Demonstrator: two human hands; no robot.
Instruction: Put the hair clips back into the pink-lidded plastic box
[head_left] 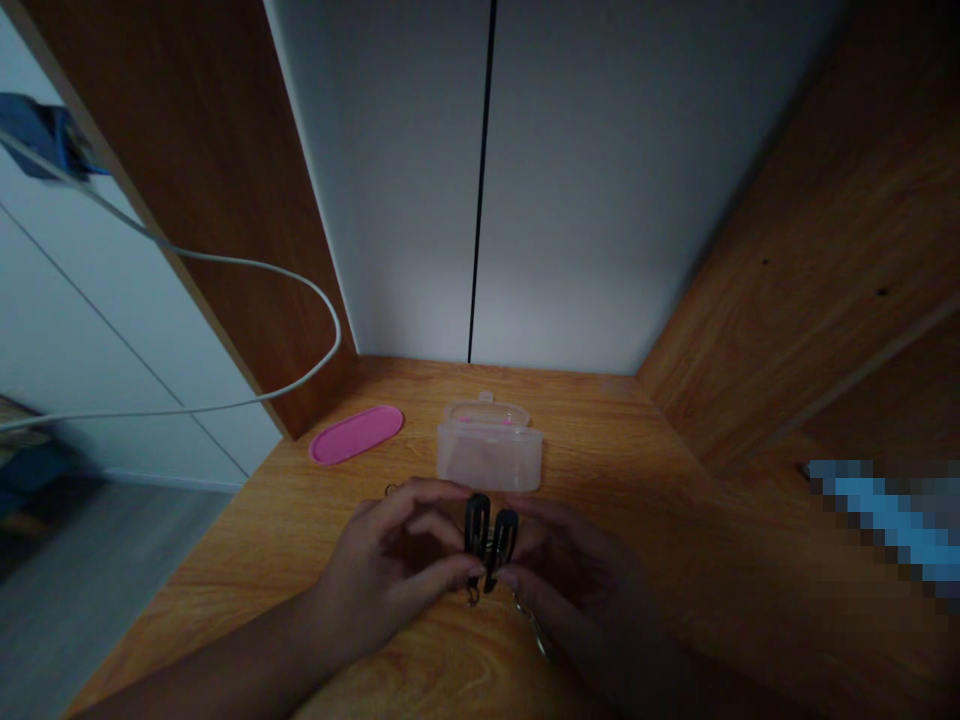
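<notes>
Head view: left hand [375, 588] pinched black clip [477, 538] in narrow grip; right hand [589, 580] likewise pinched second clip [505, 540], just beside. Clear box [489, 458] stood beyond grip on counter [637, 470], pink oval tray [356, 435] farther left. Step seemed close handling of clips; next move called for steady pinch.

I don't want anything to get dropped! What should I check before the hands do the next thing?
1. Left hand has a grip on the left black clip: ok.
2. Right hand has a grip on the right black clip: ok.
3. Clips not touching each other: cannot tell, they're very close.
4. Pink oval piece flat on the table, away from both hands: ok.
5. Cloudy box has nothing inside: cannot tell.
</notes>
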